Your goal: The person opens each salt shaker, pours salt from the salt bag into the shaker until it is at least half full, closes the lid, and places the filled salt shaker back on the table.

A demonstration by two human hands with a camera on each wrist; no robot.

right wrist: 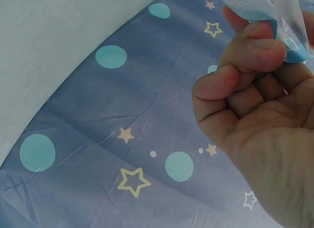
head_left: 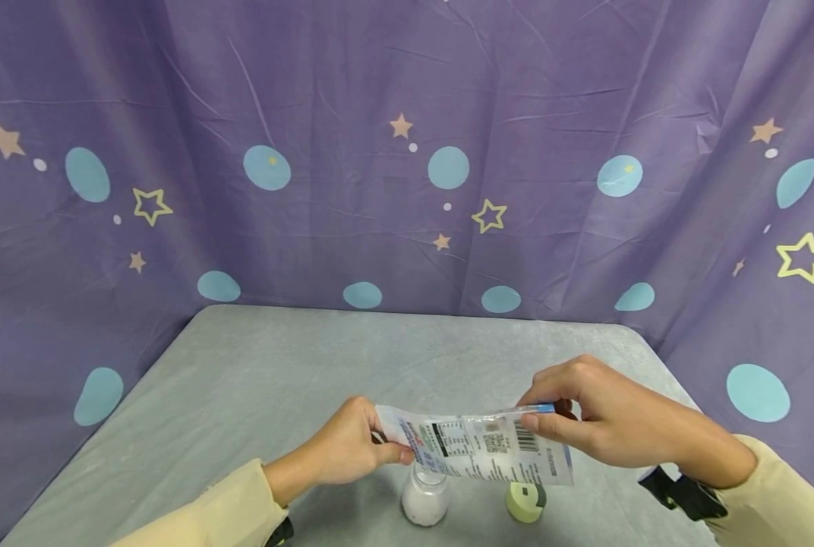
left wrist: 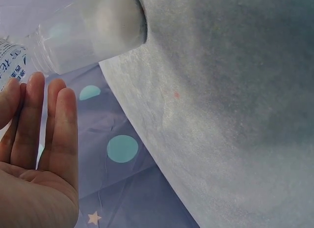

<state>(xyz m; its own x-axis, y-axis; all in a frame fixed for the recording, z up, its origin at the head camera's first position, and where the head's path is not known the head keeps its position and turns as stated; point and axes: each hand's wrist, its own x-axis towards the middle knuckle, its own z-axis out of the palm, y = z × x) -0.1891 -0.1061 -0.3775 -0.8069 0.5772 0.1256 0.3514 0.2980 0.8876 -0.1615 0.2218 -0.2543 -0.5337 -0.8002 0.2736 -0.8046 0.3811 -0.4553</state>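
Left hand (head_left: 348,448): thumb and fingers pinch the packet's left end, just left of the lower centre of the frame.
Right hand (head_left: 605,418): thumb and curled fingers grip the upper right end, at lower right.
Packet (head_left: 478,448): white, printed (a barcode shows near its right end), stretched between both hands at lower centre, its left end lower.
Jar (head_left: 425,501): clear, upright, with white contents, below the packet's left part; whether the two touch cannot be told.
Lid (head_left: 525,505): round, yellow-green, on the table at the bottom, right of centre.
Table (head_left: 352,357): grey, across the lower half.
Curtain (head_left: 352,228): purple, patterned with stars, filling the upper half.
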